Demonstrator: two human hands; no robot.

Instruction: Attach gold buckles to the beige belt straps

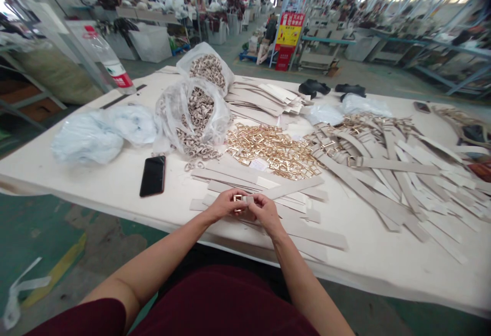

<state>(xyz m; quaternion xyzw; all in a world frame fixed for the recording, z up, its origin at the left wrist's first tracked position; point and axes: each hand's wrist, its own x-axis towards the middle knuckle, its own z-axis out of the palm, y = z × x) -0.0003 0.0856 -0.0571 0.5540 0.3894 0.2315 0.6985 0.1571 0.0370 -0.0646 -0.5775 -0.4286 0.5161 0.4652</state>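
Note:
Close to the table's front edge, my left hand is closed on a gold-coloured rectangular buckle. My right hand pinches the end of a beige strap right beside the buckle. Strap and buckle meet between my fingers; whether the strap runs through the frame is too small to tell. Under and around both hands lie loose beige straps. Just beyond them spreads a heap of gold buckles.
Plastic bags of beige loops stand behind left, near a black phone. White plastic bags and a bottle are at the left. Straps with buckles pile up on the right; more strips are stacked at the back.

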